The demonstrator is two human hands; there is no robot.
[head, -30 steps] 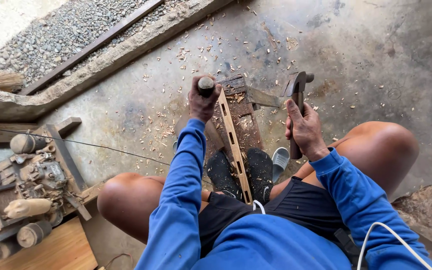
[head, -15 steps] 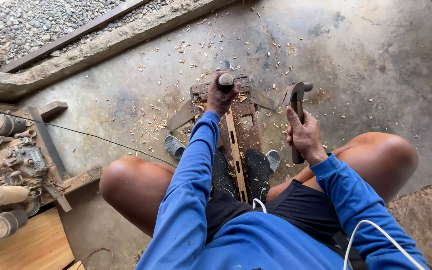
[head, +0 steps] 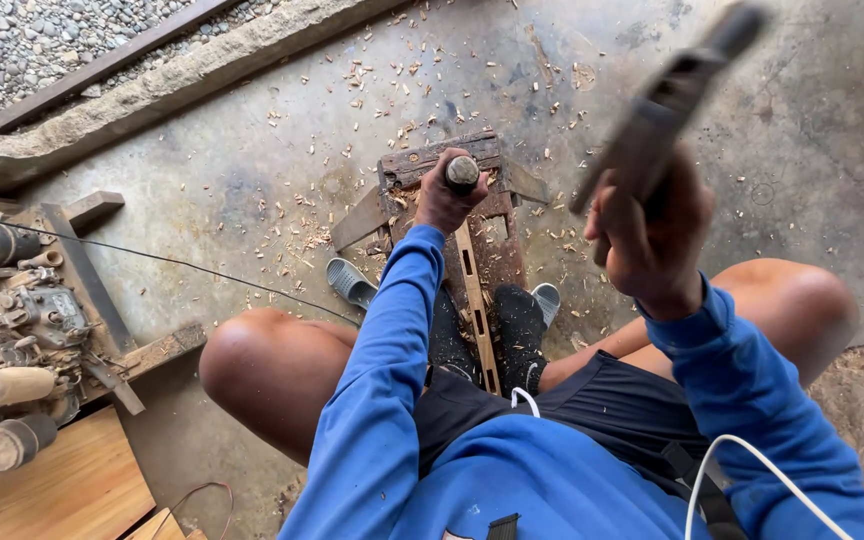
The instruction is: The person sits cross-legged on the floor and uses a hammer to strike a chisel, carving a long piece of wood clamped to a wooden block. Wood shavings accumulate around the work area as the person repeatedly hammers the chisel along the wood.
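The concrete floor (head: 252,190), strewn with wood chips (head: 292,235), lies open ahead and to the right; a stone curb (head: 152,95) borders it at the far left. A dark wooden block (head: 487,235) carries the slotted wooden strip (head: 474,290), pinned under both socked feet. The left hand (head: 444,200) is wrapped tight around the chisel handle (head: 462,172), upright on the strip. The right hand (head: 647,240), fist closed on the hammer (head: 657,120), has swung up high since half a second ago.
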